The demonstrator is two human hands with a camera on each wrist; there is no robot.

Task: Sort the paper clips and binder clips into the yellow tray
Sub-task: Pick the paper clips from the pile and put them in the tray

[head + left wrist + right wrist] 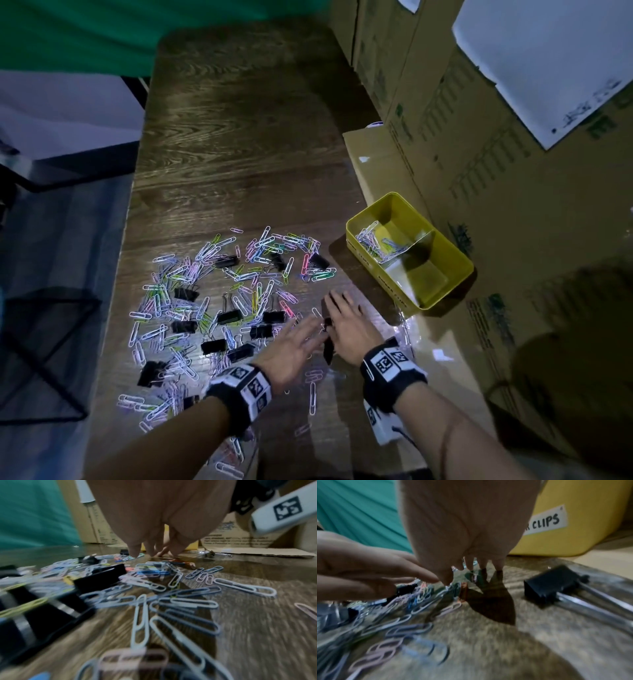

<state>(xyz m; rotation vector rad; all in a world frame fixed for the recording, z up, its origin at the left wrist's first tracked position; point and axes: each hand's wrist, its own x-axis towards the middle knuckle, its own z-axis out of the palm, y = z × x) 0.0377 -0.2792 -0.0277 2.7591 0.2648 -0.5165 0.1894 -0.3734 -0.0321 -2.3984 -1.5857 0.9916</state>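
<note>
Many coloured paper clips (pixel 212 308) and several black binder clips (pixel 227 317) lie scattered on the dark wooden table (pixel 239 154). The yellow tray (pixel 455 263) stands at the right, with paper clips (pixel 376 241) in its far compartment. Both hands hover low side by side at the pile's right edge. My left hand (pixel 301 339) has its fingers straight over the clips. My right hand (pixel 342 308) points its fingertips (pixel 499 563) down onto the table. Neither holds anything. One binder clip (pixel 556 586) lies alone to the right of my right hand.
Cardboard boxes (pixel 479 171) stack along the right side, and a flat cardboard sheet (pixel 383 164) lies under the tray. The tray's label (pixel 546 520) reads "CLIPS". A green cloth (pixel 85 34) hangs at the far left. The table's left edge drops to the floor.
</note>
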